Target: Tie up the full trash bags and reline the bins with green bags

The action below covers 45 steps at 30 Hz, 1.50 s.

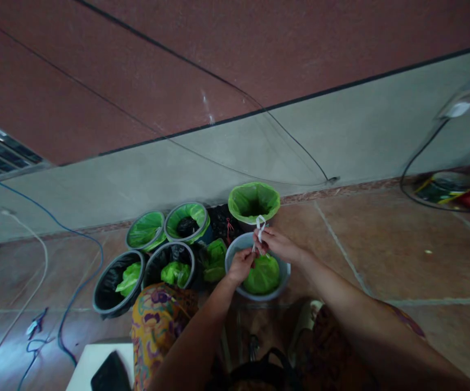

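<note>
Both hands are over a pale grey-blue bucket (pixel 286 276) standing on the floor between my feet. A bright green plastic bag (pixel 264 277) bulges inside it. White drawstring (pixel 261 224) loops up from above the bag. My right hand (pixel 279 244) is closed on the drawstring, and a loop sticks up past its fingers. My left hand (pixel 241 266), lower and beside it, pinches a white strand close to the bag. The fingertips of the two hands nearly meet. Whether the strands are knotted is too small to tell.
Behind the bucket stands a bin with a green liner (pixel 255 202). Several lined bins (pixel 188 221) cluster to the left, beside a black bag (pixel 221 220). A blue cable (pixel 83 282) crosses the floor at left. A phone (pixel 111 373) lies on a white surface near my knee.
</note>
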Motion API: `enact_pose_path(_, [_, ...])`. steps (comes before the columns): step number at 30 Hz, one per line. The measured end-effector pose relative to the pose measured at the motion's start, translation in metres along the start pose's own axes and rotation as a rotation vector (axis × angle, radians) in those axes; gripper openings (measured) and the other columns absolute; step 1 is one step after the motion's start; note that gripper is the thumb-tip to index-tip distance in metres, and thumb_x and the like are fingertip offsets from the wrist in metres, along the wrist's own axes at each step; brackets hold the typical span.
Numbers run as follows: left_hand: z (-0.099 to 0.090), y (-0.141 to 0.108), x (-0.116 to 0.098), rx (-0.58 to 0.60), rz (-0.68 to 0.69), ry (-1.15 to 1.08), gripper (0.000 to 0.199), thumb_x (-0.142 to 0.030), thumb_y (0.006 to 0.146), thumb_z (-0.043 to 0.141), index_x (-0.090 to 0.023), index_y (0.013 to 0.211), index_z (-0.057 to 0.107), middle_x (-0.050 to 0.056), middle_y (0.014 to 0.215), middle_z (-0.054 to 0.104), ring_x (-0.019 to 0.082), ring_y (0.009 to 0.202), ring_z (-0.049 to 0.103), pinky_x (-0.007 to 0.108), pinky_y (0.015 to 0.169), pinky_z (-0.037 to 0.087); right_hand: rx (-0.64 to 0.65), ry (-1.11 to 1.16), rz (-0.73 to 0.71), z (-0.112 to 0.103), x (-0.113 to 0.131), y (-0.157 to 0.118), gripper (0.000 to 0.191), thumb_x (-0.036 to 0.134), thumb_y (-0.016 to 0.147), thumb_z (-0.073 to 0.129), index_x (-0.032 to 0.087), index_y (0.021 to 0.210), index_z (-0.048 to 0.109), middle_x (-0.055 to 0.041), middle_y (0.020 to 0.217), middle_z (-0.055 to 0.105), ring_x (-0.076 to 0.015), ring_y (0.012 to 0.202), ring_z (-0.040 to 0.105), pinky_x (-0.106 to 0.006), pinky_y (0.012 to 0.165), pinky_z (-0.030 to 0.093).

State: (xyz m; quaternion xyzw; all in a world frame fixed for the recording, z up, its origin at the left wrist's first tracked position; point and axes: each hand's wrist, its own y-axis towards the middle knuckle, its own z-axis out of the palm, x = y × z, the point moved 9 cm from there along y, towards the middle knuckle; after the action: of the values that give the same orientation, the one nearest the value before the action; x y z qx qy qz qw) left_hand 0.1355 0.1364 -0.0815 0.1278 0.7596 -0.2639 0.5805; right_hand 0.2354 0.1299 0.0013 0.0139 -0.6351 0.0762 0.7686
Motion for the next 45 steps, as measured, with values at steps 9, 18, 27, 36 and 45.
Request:
enact_pose_path(9, [-0.003, 0.008, 0.042, -0.192, -0.153, -0.204, 0.028, -0.041, 0.075, 0.065, -0.016, 0.085, 0.07, -0.001, 0.067, 0.059, 0.006, 0.049, 0.045, 0.022, 0.05, 0.038, -0.251, 0.116, -0.064, -0.038, 0.008, 0.006, 0.027, 0.042, 0.075, 0.059, 0.02, 0.09, 0.053, 0.0089, 0.053, 0.047, -0.0068, 0.043, 0.039, -0.022, 0.044, 0.03])
enact_pose_path(18, [-0.024, 0.004, 0.024, -0.248, -0.146, -0.011, 0.02, -0.029, 0.081, 0.056, -0.015, 0.086, 0.069, -0.002, 0.063, 0.057, 0.007, 0.046, 0.04, 0.021, 0.048, 0.032, -0.103, -0.05, -0.041, -0.017, 0.02, 0.002, 0.035, 0.034, 0.073, 0.058, 0.017, 0.104, 0.061, 0.0044, 0.063, 0.058, -0.0079, 0.051, 0.046, -0.023, 0.051, 0.037])
enact_pose_path(27, [0.009, -0.004, -0.031, -0.014, 0.125, 0.589, 0.024, -0.015, 0.082, 0.049, -0.014, 0.1, 0.064, 0.012, 0.095, 0.067, 0.024, 0.09, 0.06, 0.036, 0.084, 0.046, 0.144, 0.002, -0.032, 0.021, 0.021, 0.0, 0.03, 0.026, 0.075, 0.056, 0.017, 0.103, 0.064, 0.0009, 0.072, 0.064, -0.0088, 0.058, 0.051, -0.022, 0.055, 0.038])
enact_pose_path(36, [0.016, -0.004, -0.029, 0.039, 0.164, 0.403, 0.026, -0.032, 0.087, 0.05, -0.017, 0.098, 0.067, 0.008, 0.092, 0.067, 0.02, 0.083, 0.06, 0.032, 0.078, 0.047, 0.072, -0.028, -0.011, 0.019, 0.006, 0.006, 0.052, 0.018, 0.071, 0.051, 0.021, 0.123, 0.057, -0.0042, 0.1, 0.068, -0.0105, 0.065, 0.057, -0.024, 0.06, 0.045])
enact_pose_path(45, [-0.007, 0.001, -0.015, 0.058, 0.08, 0.348, 0.04, -0.047, 0.087, 0.048, -0.018, 0.066, 0.066, -0.001, 0.054, 0.052, 0.012, 0.054, 0.047, 0.024, 0.058, 0.038, 0.053, -0.91, 0.053, -0.01, -0.033, 0.008, 0.049, 0.016, 0.073, 0.059, 0.02, 0.121, 0.063, -0.0101, 0.114, 0.069, -0.0258, 0.105, 0.062, -0.039, 0.094, 0.045])
